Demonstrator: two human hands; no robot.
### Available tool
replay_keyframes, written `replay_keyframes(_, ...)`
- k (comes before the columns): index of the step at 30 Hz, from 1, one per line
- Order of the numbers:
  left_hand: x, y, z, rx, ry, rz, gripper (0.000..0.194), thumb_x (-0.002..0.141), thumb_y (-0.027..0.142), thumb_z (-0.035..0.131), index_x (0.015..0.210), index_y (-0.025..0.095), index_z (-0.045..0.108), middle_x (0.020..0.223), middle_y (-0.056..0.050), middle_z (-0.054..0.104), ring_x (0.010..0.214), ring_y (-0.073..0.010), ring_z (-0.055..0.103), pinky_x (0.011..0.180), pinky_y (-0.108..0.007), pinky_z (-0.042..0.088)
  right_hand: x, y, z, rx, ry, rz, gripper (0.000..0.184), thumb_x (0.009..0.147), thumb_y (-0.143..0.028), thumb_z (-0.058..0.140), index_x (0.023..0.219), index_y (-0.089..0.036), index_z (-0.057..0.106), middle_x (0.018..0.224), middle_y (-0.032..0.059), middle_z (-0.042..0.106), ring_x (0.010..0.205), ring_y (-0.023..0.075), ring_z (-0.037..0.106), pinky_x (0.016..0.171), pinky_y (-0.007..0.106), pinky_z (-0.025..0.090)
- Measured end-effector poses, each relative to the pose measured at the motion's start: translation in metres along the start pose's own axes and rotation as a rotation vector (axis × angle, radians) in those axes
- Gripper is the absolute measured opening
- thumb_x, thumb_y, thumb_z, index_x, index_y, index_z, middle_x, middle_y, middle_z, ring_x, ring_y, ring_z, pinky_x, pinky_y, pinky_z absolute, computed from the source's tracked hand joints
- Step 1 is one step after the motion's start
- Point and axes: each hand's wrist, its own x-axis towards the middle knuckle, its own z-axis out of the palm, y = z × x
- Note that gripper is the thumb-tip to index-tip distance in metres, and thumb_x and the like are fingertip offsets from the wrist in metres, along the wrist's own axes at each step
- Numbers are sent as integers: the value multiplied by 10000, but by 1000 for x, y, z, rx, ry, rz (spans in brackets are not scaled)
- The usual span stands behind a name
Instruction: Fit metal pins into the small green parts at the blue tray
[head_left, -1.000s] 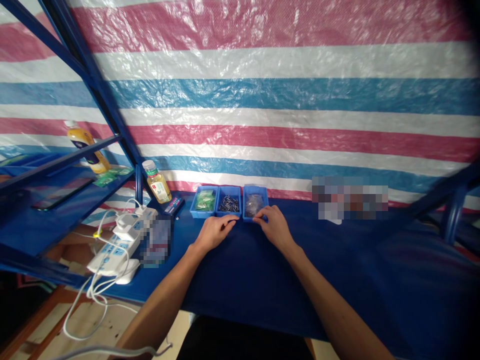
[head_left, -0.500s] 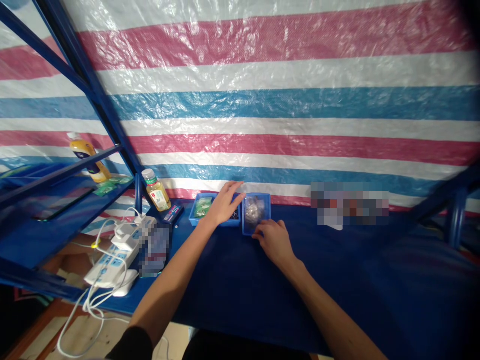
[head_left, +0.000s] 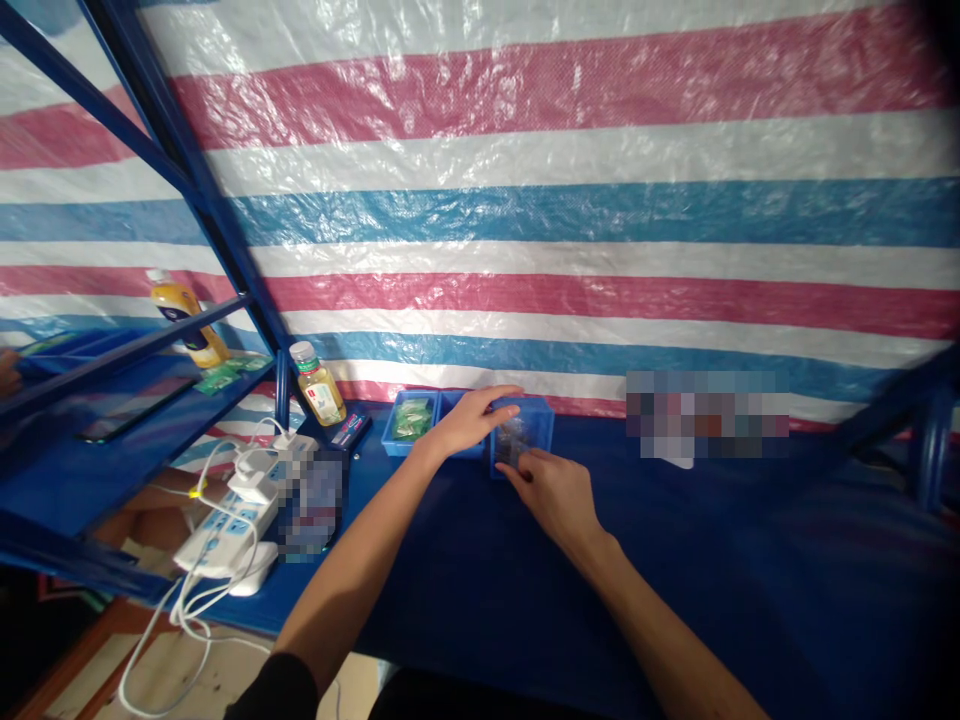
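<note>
reaching the left hand (head_left: 471, 420) out over the middle bin (head_left: 454, 398), palm down, fingers (head_left: 504, 393) spread open and stretching to the back rim of the right bin (head_left: 534, 412), gripping nothing visible. curling the right hand (head_left: 556, 492) in at the front of that same bin, fingertips (head_left: 523, 464) dipping over the near rim, right beside a shiny grey clump (head_left: 514, 438) lying inside, too blurred to name. no telling whether pinching the clump or only touching it.

sitting side by side along the back of a blue-covered table (head_left: 450, 600), the three bins nearly touching, with the left bin (head_left: 397, 440) holding green packets (head_left: 412, 418) and the middle bin's contents staying hidden under the hand. standing just left of the bins, a juice bottle (head_left: 317, 388) and a small box (head_left: 349, 432). lying further left, a white power strip (head_left: 221, 540) with white cables (head_left: 187, 630) trailing down off the table edge. resting on a blue shelf (head_left: 150, 400), a phone (head_left: 139, 410), more green packets (head_left: 225, 376) and a yellow bottle (head_left: 181, 318). hanging behind everything, a striped tarp (head_left: 570, 210).
</note>
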Motion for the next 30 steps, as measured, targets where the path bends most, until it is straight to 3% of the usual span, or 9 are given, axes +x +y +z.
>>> replay_keyframes(4, -3, 1, 1, -40, 19, -10, 408, 998, 357, 633, 1382, 218, 659, 1434, -99, 650, 1318, -264, 613, 1158, -402, 461, 3, -4, 3, 88, 112, -202, 334, 994, -495, 612, 1183, -233, 695, 1221, 153, 685, 1157, 343, 621, 995, 464, 482)
replay_keyframes(7, -4, 1, 2, -43, 38, -9, 406, 998, 372, 635, 1372, 217, 666, 1421, -102, 658, 1314, -264, 615, 1156, -406, 462, 1, 0, 20, 66, 77, -228, 683, 943, -530, 677, 1508, -204, 477, 1498, 187, 525, 1423, 400, 439, 1139, 558, 399)
replay_keyframes(10, -5, 1, 2, -24, 52, -1, 410, 996, 377, 638, 1374, 222, 664, 1419, -102, 658, 1310, -265, 616, 1156, -408, 461, -3, 4, 39, 16, 46, -230, 837, 945, -558, 664, 1604, -165, 329, 1605, 213, 411, 1518, 413, 319, 1189, 579, 344)
replay_keyframes(13, -7, 2, 2, -18, 68, 16, 416, 994, 370, 641, 1382, 222, 658, 1423, -110, 654, 1309, -271, 616, 1140, -413, 475, -7, 3, 48, -29, 24, -228, 829, 968, -551, 637, 1609, -133, 317, 1583, 232, 444, 1484, 404, 375, 1178, 566, 353)
replay_keyframes(18, -13, 2, 3, -38, 100, 17, 404, 986, 385, 651, 1354, 220, 673, 1394, -105, 673, 1279, -270, 634, 1103, -401, 497, -5, -4, 41, -11, 30, -221, 584, 993, -536, 609, 1424, -145, 564, 1276, 193, 679, 1206, 365, 589, 1007, 524, 476)
replay_keyframes(21, -15, 4, 5, -49, 107, 26, 395, 984, 387, 655, 1338, 214, 677, 1373, -101, 684, 1255, -260, 646, 1078, -383, 507, -4, -5, 36, 31, 132, -229, 421, 1027, -471, 573, 1312, -169, 639, 1277, 168, 671, 1205, 341, 585, 1000, 494, 481)
replay_keyframes(23, -16, 6, 6, -49, 102, 39, 397, 984, 389, 656, 1339, 212, 675, 1374, -103, 683, 1257, -259, 644, 1058, -372, 515, -4, -5, 37, 25, 163, -232, 435, 1033, -458, 562, 1347, -163, 621, 1362, 180, 627, 1290, 354, 541, 1050, 505, 459)
replay_keyframes(26, -15, 9, 7, -29, 96, 51, 407, 983, 399, 657, 1347, 217, 669, 1378, -103, 680, 1259, -258, 641, 1035, -361, 524, -5, -5, 41, -24, 78, -219, 512, 1019, -483, 582, 1396, -136, 589, 1375, 200, 619, 1295, 365, 547, 1068, 505, 457)
replay_keyframes(30, -15, 10, 9, -5, 113, 47, 394, 995, 387, 638, 1352, 222, 666, 1378, -98, 680, 1263, -254, 637, 1032, -354, 523, -6, -7, 38, -63, -59, -195, 415, 1004, -520, 600, 1202, -165, 686, 1186, 162, 701, 1121, 341, 632, 965, 470, 504)
